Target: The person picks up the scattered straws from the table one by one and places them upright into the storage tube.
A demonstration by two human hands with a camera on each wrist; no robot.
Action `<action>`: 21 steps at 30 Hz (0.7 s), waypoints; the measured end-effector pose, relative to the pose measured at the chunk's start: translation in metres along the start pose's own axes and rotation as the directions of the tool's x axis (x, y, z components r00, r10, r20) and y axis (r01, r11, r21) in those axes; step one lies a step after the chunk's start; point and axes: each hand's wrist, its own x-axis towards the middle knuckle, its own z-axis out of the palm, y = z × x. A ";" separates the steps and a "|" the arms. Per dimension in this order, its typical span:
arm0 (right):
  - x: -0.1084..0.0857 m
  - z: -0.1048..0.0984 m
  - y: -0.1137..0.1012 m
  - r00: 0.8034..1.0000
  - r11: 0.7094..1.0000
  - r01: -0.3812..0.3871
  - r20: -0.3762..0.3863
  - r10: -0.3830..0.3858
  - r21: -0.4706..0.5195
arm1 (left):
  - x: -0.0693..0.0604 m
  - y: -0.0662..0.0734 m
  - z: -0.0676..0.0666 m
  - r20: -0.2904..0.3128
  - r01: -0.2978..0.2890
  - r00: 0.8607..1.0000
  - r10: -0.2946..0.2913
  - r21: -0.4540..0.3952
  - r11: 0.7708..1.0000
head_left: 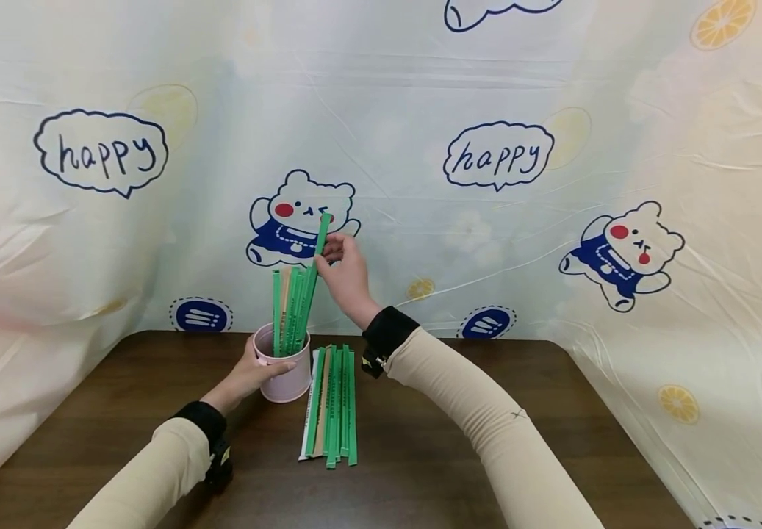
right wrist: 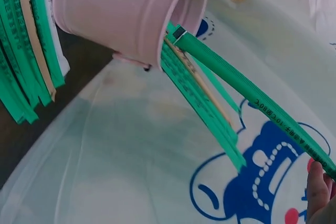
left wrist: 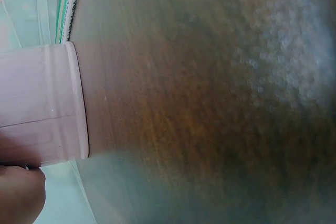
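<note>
My left hand (head_left: 251, 376) grips a pink pail-like cup (head_left: 286, 382) by its side, with the thumb across the front. The cup stands upright on the table, and several slim green-wrapped straws (head_left: 295, 305) and a tan one lean inside it. Above the rim my right hand (head_left: 347, 275) pinches one green-wrapped straw (right wrist: 252, 98) near its upper end. In the right wrist view, the lower end of this straw is at the cup's mouth, beside the others. The left wrist view shows the cup wall (left wrist: 42, 98) and part of a finger.
Right of the cup, a bundle of green-wrapped straws (head_left: 333, 411) lies on the brown table (head_left: 433, 448), with a tan one and a white-edged strip among them. A printed curtain (head_left: 407, 88) hangs behind the table's far edge.
</note>
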 end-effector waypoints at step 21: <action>0.000 0.057 0.153 0.994 0.998 0.038 0.106 -0.033 -0.044 | -0.001 -0.004 0.000 0.001 0.003 1.000 -0.003 -0.007 1.000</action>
